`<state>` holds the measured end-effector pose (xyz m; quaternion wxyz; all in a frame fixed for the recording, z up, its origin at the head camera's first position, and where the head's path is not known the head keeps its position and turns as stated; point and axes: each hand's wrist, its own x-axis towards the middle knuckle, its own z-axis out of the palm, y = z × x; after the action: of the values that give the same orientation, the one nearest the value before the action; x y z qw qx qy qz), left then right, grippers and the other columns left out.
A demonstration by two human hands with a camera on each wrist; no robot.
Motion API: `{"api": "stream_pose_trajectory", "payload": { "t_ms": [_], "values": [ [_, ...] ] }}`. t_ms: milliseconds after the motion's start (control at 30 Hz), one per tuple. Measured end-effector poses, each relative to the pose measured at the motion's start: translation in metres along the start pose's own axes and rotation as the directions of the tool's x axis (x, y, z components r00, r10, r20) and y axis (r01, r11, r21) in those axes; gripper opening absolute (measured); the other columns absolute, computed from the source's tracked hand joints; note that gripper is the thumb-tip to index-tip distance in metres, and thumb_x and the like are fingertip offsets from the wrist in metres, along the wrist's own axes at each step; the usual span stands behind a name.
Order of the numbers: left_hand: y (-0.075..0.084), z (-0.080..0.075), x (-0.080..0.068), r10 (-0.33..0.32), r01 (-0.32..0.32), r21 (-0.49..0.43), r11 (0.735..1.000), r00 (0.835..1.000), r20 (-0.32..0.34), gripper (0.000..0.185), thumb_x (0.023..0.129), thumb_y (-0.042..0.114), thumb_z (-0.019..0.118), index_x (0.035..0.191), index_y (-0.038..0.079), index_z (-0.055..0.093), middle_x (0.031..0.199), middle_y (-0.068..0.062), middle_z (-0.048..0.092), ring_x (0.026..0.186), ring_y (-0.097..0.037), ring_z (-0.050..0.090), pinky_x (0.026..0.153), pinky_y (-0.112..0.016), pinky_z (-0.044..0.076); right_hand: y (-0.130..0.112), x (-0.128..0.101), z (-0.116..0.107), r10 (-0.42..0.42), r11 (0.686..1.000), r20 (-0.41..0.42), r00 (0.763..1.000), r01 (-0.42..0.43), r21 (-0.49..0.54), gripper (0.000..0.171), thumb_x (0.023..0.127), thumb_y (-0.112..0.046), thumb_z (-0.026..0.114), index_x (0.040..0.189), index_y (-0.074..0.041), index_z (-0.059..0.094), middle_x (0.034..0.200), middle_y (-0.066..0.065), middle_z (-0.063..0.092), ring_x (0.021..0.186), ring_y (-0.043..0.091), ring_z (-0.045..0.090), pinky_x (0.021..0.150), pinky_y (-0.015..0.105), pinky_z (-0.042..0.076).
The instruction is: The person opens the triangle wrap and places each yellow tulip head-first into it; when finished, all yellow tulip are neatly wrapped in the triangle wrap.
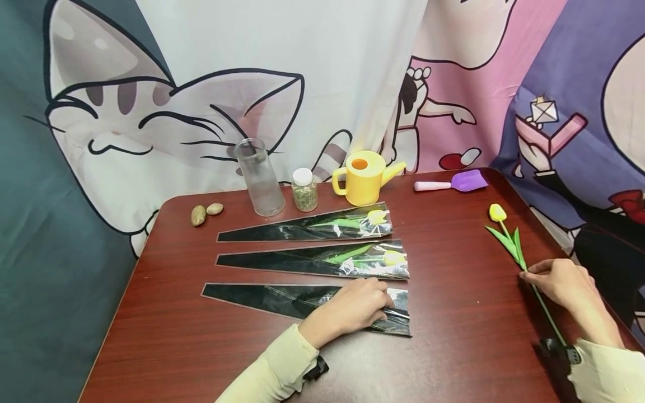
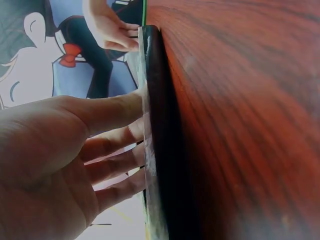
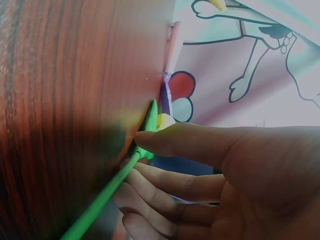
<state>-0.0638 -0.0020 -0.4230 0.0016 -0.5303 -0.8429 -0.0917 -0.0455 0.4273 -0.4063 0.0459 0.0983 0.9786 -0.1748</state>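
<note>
My left hand [image 1: 355,305] rests on the nearest flower sleeve [image 1: 252,294], a long tapered black wrapper with a clear front. In the left wrist view its thumb and fingertips touch the sleeve's upper face near the wide end. At the right side of the table my right hand [image 1: 564,282] pinches the green stem of a yellow artificial tulip [image 1: 498,212] between thumb and fingers, just below the leaves. Farther back lie a middle sleeve [image 1: 272,261] and a far sleeve [image 1: 267,231], each with a yellow tulip inside.
Along the back of the table stand a clear glass vase [image 1: 261,182], a white-lidded jar [image 1: 304,193] and a yellow watering can [image 1: 364,179]. A purple shovel [image 1: 468,180] lies to their right, two brown stones [image 1: 199,215] to their left. A printed curtain [image 1: 332,50] hangs behind.
</note>
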Motion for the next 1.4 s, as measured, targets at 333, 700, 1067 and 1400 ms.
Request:
{"api": "stream_pose_trajectory", "payload": {
  "t_ms": [333,700,1067,1400],
  "values": [
    [0.0035,0.0019,-0.0003,-0.033,0.032,-0.021,0.999,0.997,-0.066,0.010,0.085,0.019,0.077,0.090,0.023,0.069,0.088,0.013,0.063,0.082,-0.005,0.062,0.073,-0.021,0.049,0.0011,-0.0034,0.0013,0.038,0.999,0.017,0.999,-0.038,0.004,0.032,0.086,-0.033,0.073,0.090,-0.001,0.074,0.086,0.020,0.068,0.084,0.052,0.055,0.060,0.052,0.040],
    [0.0050,0.0020,0.0014,-0.025,0.025,-0.009,1.000,0.998,-0.063,0.005,0.093,0.023,0.068,0.090,0.024,0.072,0.089,0.013,0.061,0.083,-0.006,0.059,0.075,-0.021,0.048,0.0025,-0.0048,-0.0007,0.054,0.998,0.016,0.998,-0.054,0.012,0.033,0.088,-0.035,0.072,0.090,-0.002,0.074,0.080,0.012,0.067,0.078,0.042,0.058,0.054,0.043,0.038],
    [0.0023,0.0042,0.0027,-0.053,0.048,-0.042,0.998,0.990,-0.129,0.004,0.090,0.023,0.072,0.088,0.025,0.069,0.086,0.013,0.056,0.081,-0.003,0.055,0.073,-0.019,0.047,0.0012,-0.0022,-0.0014,0.067,0.997,0.001,0.998,-0.067,0.028,0.034,0.086,-0.038,0.074,0.088,-0.005,0.075,0.083,0.016,0.067,0.081,0.045,0.056,0.056,0.046,0.038],
    [0.0023,0.0058,0.0039,-0.069,0.062,-0.046,0.997,0.986,-0.153,0.008,0.093,0.021,0.068,0.096,0.024,0.075,0.091,0.010,0.058,0.085,-0.005,0.057,0.078,-0.020,0.048,0.0020,-0.0026,0.0012,0.050,0.998,-0.035,0.998,-0.049,0.035,0.029,0.088,-0.030,0.071,0.088,-0.002,0.074,0.063,0.001,0.066,0.063,0.020,0.055,0.053,0.032,0.035]
  ]
}}
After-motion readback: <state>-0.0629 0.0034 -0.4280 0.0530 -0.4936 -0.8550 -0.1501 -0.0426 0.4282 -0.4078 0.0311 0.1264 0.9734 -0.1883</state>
